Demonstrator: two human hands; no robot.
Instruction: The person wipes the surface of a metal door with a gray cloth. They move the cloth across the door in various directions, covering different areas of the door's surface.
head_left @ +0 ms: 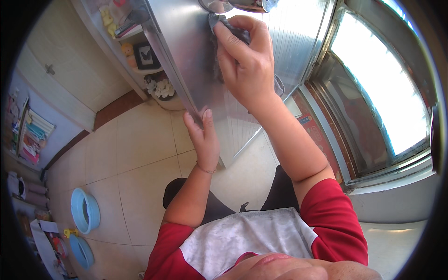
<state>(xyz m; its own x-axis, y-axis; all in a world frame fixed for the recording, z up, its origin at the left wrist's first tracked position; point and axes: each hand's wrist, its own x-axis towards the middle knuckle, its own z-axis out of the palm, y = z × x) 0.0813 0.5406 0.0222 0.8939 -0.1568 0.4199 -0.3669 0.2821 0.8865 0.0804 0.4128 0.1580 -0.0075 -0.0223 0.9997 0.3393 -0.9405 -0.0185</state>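
A tall, shiny silver cabinet-like panel (184, 42) stands in front of me, smooth on one face and ribbed on the other. My right hand (249, 63) is closed on a crumpled grey cloth (216, 21), pressed near the upper part of the smooth face. Some of the cloth hangs below the fingers, partly hidden by the hand. Lower down, my left hand (204, 140) rests its fingertips at the panel's near lower edge, fingers apart, holding no loose thing.
Shelves (147, 71) with ornaments and a framed butterfly stand left of the panel. A window (378, 79) is on the right. Two blue basins (95, 212) sit on the tiled floor (140, 140) at lower left. Metal containers (249, 5) are at the top.
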